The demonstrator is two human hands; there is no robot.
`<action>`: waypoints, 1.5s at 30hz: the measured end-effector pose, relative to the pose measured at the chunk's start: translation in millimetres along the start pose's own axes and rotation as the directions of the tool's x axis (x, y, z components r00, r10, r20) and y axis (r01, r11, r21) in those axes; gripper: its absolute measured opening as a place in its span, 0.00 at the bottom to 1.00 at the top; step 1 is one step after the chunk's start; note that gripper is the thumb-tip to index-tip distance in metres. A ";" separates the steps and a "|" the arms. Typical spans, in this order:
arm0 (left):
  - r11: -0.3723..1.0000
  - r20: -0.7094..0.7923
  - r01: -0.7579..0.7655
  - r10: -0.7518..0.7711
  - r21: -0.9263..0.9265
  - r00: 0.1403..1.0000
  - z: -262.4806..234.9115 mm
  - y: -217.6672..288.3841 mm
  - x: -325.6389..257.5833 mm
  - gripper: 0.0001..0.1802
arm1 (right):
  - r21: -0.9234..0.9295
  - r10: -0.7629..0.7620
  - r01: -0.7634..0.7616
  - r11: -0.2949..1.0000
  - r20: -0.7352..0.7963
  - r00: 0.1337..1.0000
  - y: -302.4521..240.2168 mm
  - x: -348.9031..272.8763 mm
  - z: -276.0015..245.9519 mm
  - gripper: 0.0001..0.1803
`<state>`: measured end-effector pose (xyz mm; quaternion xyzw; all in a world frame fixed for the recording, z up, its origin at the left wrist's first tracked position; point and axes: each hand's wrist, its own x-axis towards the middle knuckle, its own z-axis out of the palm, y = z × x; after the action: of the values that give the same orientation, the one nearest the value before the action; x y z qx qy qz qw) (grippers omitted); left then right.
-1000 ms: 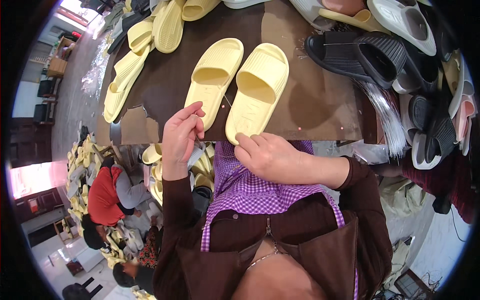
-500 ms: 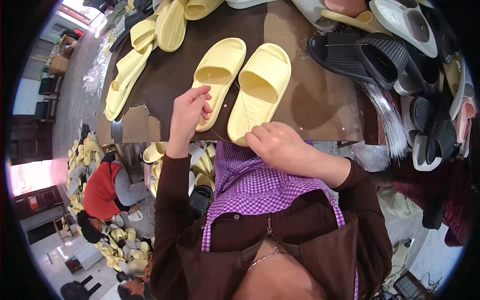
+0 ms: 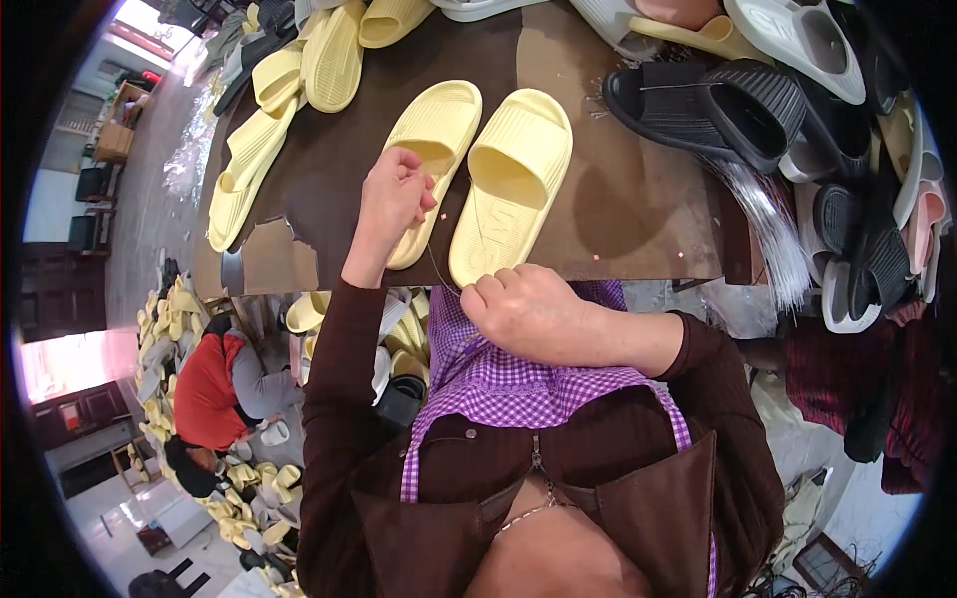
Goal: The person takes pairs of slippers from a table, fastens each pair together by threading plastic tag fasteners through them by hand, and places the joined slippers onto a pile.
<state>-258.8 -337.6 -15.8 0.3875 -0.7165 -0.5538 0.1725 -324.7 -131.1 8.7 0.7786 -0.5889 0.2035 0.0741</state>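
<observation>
Two pale yellow slide slippers lie side by side on the brown table, toes pointing away from me. My left hand (image 3: 396, 196) is over the left slipper (image 3: 439, 128), its fingers curled together. Whatever they may hold is too small to make out. My right hand (image 3: 520, 311) is closed at the heel of the right slipper (image 3: 518, 179), by the table's near edge. A thin strand (image 3: 436, 265) curves between the slippers down to the right fingertips, which pinch it. Another fine line lies over the right slipper's footbed.
More yellow slippers (image 3: 332, 60) line the table's (image 3: 638, 214) far left. Black slippers (image 3: 708, 110) and white ones crowd the right side, beside a hanging bundle of clear strands (image 3: 763, 224). A person in a red vest (image 3: 211, 389) bends among slipper piles at left.
My left hand has risen slightly, its fingers curling in more. My right hand has shifted left and down at the right slipper's heel. The view has moved a little.
</observation>
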 end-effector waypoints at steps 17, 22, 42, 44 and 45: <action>1.000 -0.004 -0.018 0.018 -0.008 1.000 3.6 -4.1 18.8 0.07 | 0.015 0.005 -0.006 1.000 0.040 0.999 -2.6 5.5 -12.4 0.04; 0.998 -0.047 -0.070 0.069 -0.001 0.996 7.5 -11.1 21.7 0.09 | -0.060 0.055 -0.054 0.997 0.004 0.999 19.2 12.7 -0.5 0.04; 0.881 -0.190 -0.301 0.387 0.364 0.903 20.6 -13.3 15.8 0.07 | 0.182 0.343 -0.314 0.932 -0.157 0.926 85.1 1.8 4.1 0.11; 0.837 -0.200 -0.322 0.442 0.441 0.874 20.2 -18.0 17.0 0.07 | 0.235 0.326 -0.276 0.932 -0.208 0.922 92.9 -4.6 1.8 0.12; 0.846 -0.200 -0.316 0.431 0.430 0.880 21.4 -16.8 16.1 0.07 | 0.285 0.360 -0.288 0.914 -0.244 0.900 98.6 -9.2 0.5 0.13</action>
<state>-277.5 -337.0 -41.3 0.3416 -0.8399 -0.2950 0.3014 -420.1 -152.3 -7.7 0.6335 -0.6643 0.3955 0.0297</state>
